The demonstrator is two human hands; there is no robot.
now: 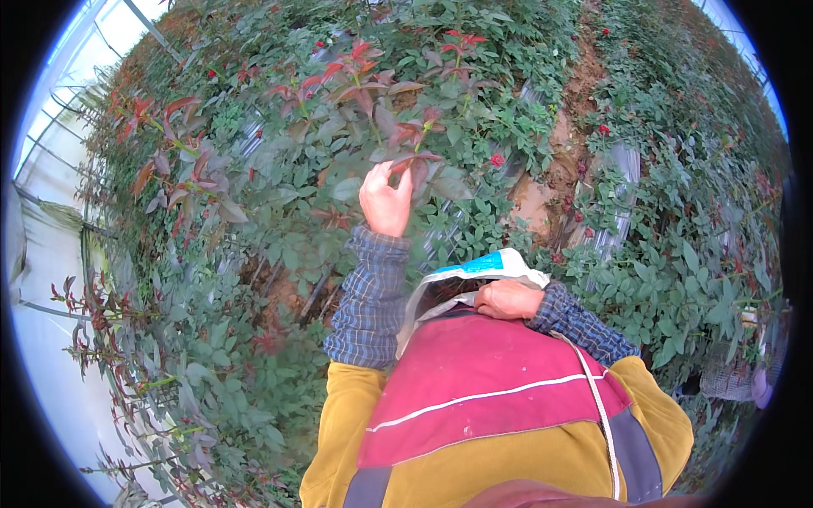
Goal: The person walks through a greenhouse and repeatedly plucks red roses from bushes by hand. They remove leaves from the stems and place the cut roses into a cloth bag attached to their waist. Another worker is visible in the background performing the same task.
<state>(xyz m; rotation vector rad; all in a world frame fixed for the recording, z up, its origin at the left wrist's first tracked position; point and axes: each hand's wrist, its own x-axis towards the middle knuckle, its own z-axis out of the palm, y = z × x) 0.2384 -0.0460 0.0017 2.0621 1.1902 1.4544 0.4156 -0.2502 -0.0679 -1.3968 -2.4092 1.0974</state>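
My left hand is raised to a tall rose shoot with reddish young leaves, its thumb and forefinger closed at a dark red leaf just under the top. My right hand is at the mouth of a white and blue bag hanging at my front, its curled fingertips hidden inside; what they hold cannot be made out. Below the bag lies my magenta apron with a white cord down its right side.
Dense rose bushes with some red blooms surround me. A muddy strip runs between rows beside silver plastic sheeting. The greenhouse wall with metal bars is on the left. Something purple shows at the right rim.
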